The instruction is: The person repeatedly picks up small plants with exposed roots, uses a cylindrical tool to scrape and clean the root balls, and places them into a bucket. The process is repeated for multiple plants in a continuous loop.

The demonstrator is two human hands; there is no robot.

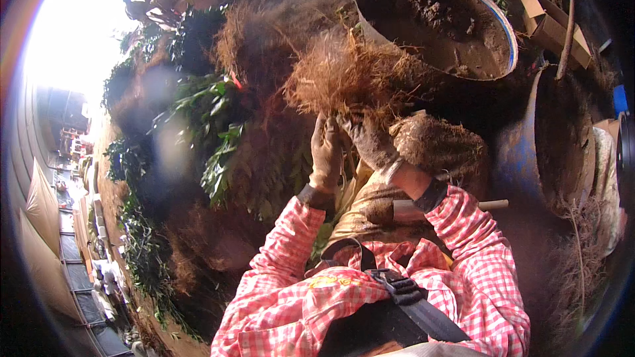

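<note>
My left hand [325,156], in a dirty work glove, presses against the stems of a bundle of bare-root plants. From the other side my gloved right hand [371,141] grips the same bundle, its fingers curled just below the roots. The brown, fibrous root mass [342,77] spreads away from me beyond both hands. Thin stems [349,171] run back towards me between my wrists, over my mud-stained trouser leg [377,198]. My fingertips are partly hidden by roots. Under my right forearm lies a pale wooden handle [493,204].
Ahead to the right stands a wide tub [512,49] holding wet mud. A worn blue barrel [518,158], a stick [567,25] and an open cardboard box [558,27] are at the right. Piled leafy plants [218,99] with roots cover the ground at left, one bearing a red tag [235,80].
</note>
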